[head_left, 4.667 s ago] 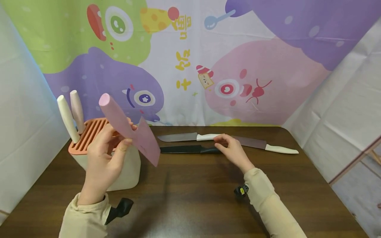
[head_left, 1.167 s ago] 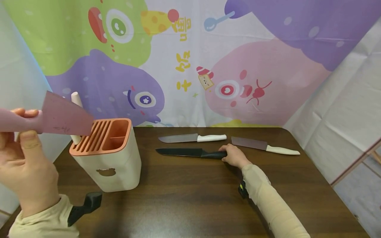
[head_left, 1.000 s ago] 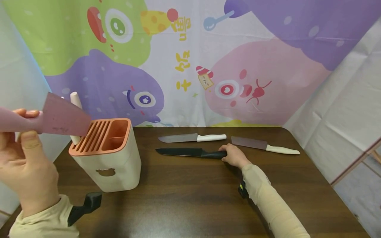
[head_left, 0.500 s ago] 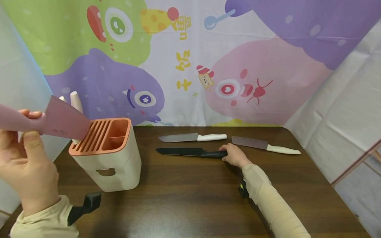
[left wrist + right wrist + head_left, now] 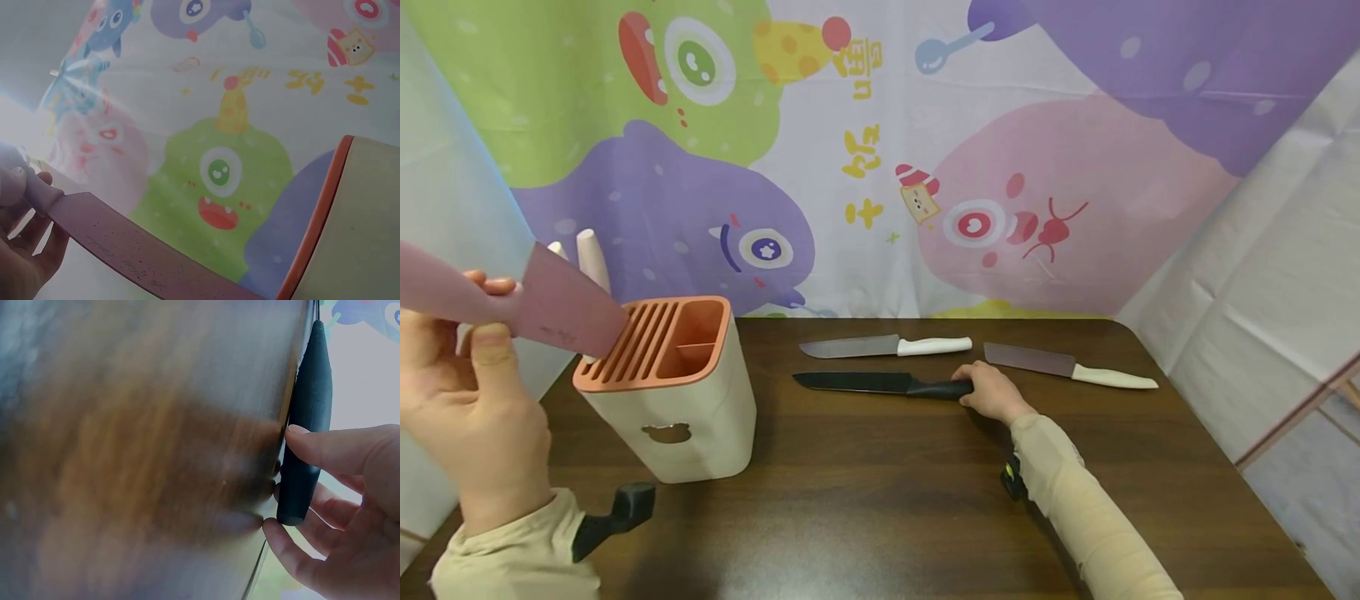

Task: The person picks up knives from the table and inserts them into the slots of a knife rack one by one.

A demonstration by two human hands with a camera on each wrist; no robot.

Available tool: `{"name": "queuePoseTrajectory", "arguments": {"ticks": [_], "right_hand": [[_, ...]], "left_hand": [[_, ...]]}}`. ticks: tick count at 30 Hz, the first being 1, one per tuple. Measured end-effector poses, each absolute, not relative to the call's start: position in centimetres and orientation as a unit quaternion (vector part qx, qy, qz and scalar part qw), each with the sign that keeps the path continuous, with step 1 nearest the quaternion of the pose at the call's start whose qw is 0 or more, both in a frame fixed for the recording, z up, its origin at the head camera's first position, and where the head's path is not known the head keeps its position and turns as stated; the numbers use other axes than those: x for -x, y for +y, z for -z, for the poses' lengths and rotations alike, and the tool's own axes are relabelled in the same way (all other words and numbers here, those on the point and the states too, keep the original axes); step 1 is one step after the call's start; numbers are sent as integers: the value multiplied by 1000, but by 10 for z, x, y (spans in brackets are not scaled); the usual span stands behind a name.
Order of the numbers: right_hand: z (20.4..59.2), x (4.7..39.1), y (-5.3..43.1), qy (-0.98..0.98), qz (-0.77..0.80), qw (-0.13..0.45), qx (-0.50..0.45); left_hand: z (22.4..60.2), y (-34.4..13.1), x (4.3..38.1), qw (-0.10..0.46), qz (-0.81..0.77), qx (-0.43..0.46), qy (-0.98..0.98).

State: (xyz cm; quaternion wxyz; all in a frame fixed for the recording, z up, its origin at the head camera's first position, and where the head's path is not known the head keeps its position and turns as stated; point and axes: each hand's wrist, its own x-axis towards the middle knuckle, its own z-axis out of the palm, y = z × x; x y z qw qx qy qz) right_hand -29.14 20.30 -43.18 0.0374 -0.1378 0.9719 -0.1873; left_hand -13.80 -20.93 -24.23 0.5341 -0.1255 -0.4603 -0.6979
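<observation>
In the head view, my left hand (image 5: pixel 482 408) grips a pink cleaver (image 5: pixel 572 304) by its handle. The blade slants down to the right, its lower corner at the orange slots of the knife block (image 5: pixel 700 433); I cannot tell whether it is inside a slot. From the left wrist, the cleaver (image 5: pixel 125 250) reaches toward the block's orange rim (image 5: pixel 319 212). On the table, my right hand (image 5: pixel 992 392) holds the end of a black knife's handle (image 5: pixel 940 389), the knife lying flat. Up close, thumb and fingers pinch that black handle (image 5: pixel 306 425).
Two light knife handles (image 5: pixel 592 258) rise behind the cleaver from the block. A white-handled knife (image 5: pixel 932 346) and a cream-handled knife (image 5: pixel 1112 377) lie behind and right of the black one. A cartoon curtain (image 5: pixel 865 267) hangs behind the table (image 5: pixel 865 517).
Since the oldest frame, my left hand has moved left and turned the cleaver's blade toward the slots; lately it tilts slightly more downward. My right hand has settled on the black knife's handle.
</observation>
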Motion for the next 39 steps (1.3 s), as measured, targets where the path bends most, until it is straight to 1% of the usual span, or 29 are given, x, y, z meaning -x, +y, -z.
{"name": "queuePoseTrajectory", "arguments": {"ticks": [7,16,23,33,39], "right_hand": [[431,291,202,972,184,37,139],[433,289,204,972,179,25,147],[434,291,205,973,171,16,152],[428,295,205,971,184,42,144],[425,292,209,964,212,62,149]], "left_hand": [[247,-212,145,542,683,138,-470],[256,-218,152,550,599,78,-576],[266,-223,159,532,605,57,-590],[275,-228,166,517,577,47,-630],[277,-227,168,498,596,33,-629]]}}
